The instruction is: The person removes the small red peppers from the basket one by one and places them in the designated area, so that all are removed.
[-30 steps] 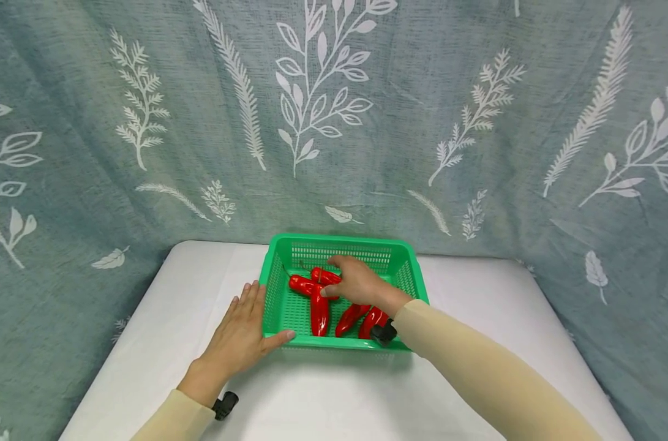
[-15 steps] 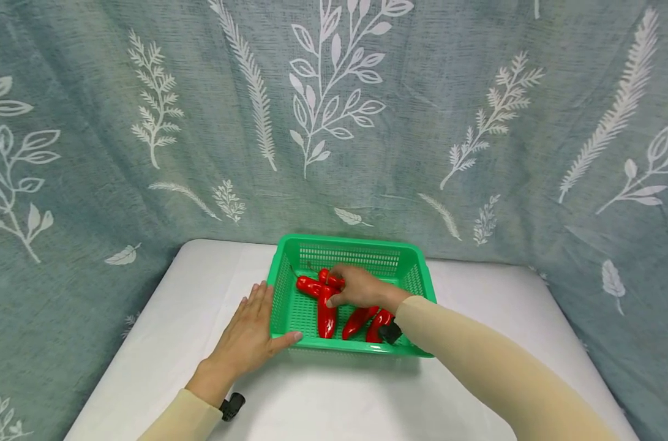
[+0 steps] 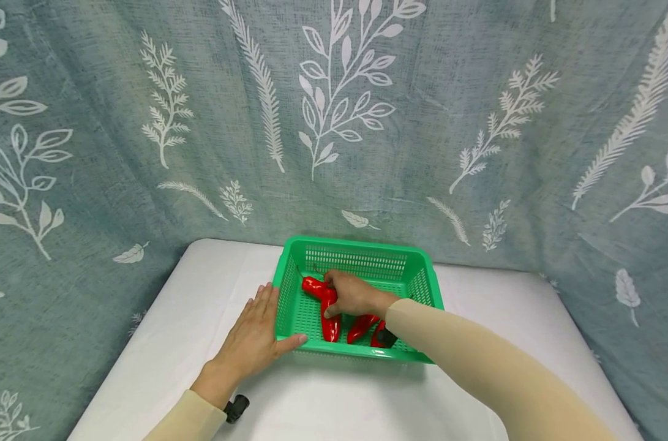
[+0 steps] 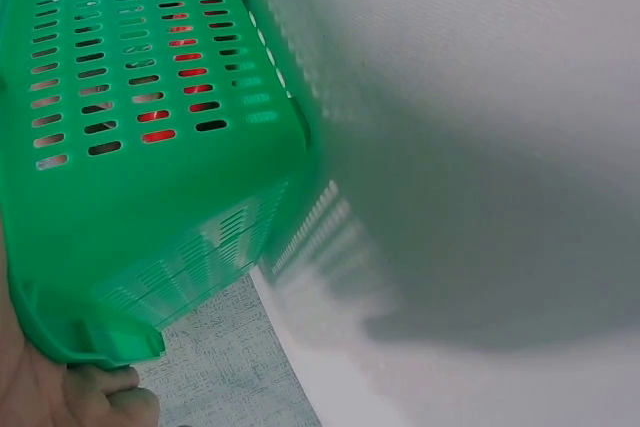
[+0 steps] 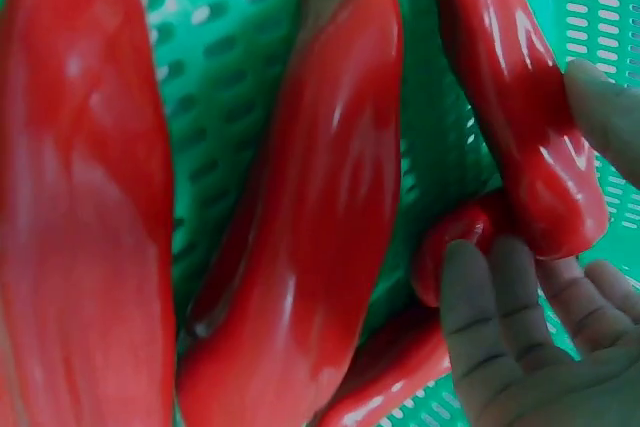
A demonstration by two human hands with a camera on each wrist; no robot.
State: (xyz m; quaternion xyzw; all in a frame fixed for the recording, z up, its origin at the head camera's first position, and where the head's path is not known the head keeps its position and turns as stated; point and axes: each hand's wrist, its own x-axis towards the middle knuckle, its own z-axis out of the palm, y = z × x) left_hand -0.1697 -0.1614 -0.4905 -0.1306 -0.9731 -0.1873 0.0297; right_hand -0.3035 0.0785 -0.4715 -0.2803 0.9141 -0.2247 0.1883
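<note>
Pepper [image 3: 330, 331], in the head view, lies at about 8 o'clock inside the basket [image 3: 361, 352], its long axis running nearly 12 to 6, free end towards 6; the right hand [image 3: 352, 295] covers the 12 o'clock end. That hand reaches in from 4 o'clock, thumb laid on the pepper, fingers curving past its far end; it is part-way spread, and I cannot confirm a firm hold. A good pinch would cross the narrow width near mid-length, since the glossy skin may slip, without dragging the second pepper [image 3: 310, 286], which meets it from 10 o'clock, stem towards 11. The left hand [image 3: 252, 340] lies straight-fingered along the basket's 9 o'clock side, thumb on the front rim; steady pressure there should stop skidding on the surface [image 3: 334, 398].

In the left wrist view, that hand shows at 7 o'clock against the basket's lip, bracing rather than clutching, as far as shows.

In the right wrist view, the pepper at 1 o'clock slants from 11 to 5, between thumb and fingers, with room to close evenly from both sides.
</note>
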